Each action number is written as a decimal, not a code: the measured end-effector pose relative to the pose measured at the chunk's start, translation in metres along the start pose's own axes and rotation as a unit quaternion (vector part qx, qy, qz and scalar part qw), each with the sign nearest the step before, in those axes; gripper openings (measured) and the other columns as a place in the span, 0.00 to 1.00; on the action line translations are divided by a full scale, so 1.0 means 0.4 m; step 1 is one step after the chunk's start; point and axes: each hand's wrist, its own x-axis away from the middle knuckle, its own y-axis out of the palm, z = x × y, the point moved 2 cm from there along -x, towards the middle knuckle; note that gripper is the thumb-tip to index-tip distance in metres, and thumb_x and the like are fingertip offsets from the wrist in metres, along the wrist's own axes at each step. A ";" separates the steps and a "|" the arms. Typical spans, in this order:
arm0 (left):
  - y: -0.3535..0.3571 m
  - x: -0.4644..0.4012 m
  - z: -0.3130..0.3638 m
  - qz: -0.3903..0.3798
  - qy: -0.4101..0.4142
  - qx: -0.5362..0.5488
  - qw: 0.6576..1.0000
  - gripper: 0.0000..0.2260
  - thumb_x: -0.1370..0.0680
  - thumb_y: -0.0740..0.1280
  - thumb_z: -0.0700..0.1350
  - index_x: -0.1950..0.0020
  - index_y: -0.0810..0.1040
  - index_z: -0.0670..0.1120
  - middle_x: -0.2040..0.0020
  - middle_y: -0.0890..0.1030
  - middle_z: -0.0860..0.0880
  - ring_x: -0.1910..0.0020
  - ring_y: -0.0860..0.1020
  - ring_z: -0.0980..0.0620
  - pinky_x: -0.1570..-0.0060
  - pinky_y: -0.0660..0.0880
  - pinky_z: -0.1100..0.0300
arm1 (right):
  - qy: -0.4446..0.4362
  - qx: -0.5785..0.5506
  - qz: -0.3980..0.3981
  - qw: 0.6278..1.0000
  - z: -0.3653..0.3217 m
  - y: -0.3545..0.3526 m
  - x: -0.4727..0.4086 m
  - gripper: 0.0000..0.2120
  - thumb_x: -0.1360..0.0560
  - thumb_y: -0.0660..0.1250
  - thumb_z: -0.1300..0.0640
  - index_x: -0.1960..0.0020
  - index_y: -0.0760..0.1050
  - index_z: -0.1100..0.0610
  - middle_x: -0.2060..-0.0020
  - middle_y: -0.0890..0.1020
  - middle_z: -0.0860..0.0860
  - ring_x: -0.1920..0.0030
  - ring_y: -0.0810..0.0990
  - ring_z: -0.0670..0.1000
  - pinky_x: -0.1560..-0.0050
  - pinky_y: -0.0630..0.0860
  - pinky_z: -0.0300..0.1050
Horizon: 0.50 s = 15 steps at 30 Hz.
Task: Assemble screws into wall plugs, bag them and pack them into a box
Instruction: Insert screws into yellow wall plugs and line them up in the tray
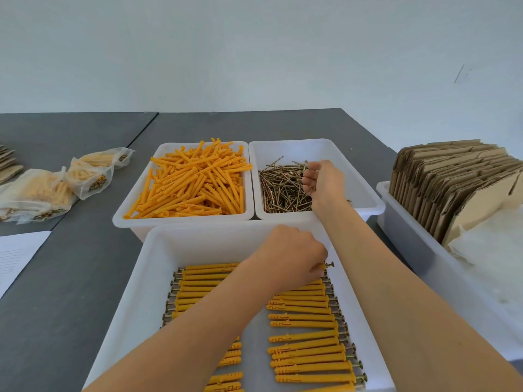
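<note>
A near white tray (158,267) holds two rows of orange wall plugs with screws in them (308,349). My left hand (288,253) holds one assembled plug (325,265) at the top of the right row, its screw head sticking out to the right. My right hand (322,182) reaches into the far right tray (365,193) and its fingers curl on loose brown screws (280,188). The far left tray (124,219) is heaped with bare orange plugs (195,185).
Several filled plastic bags (56,188) lie on the grey table (70,278) at the left, with a white sheet of paper (17,256) nearer me. A white bin (410,239) at the right holds flat cardboard boxes (452,188) and clear bags (492,250).
</note>
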 end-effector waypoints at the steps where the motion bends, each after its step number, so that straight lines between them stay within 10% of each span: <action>1: 0.003 -0.007 0.005 0.002 0.001 -0.014 1.000 0.11 0.19 0.61 0.52 0.57 0.77 0.49 0.63 0.75 0.50 0.65 0.74 0.47 0.70 0.57 0.59 | -0.002 0.007 -0.002 1.000 0.002 0.001 0.000 0.12 0.22 0.55 0.63 0.58 0.75 0.59 0.68 0.77 0.52 0.71 0.73 0.47 0.71 0.70 0.38; 15: 0.014 -0.020 0.016 -0.008 0.009 -0.037 0.999 0.12 0.21 0.65 0.57 0.51 0.78 0.49 0.62 0.74 0.52 0.61 0.77 0.48 0.71 0.56 0.59 | -0.007 0.038 -0.006 0.999 0.007 0.008 -0.008 0.11 0.25 0.58 0.65 0.58 0.77 0.59 0.68 0.78 0.52 0.70 0.75 0.48 0.71 0.73 0.38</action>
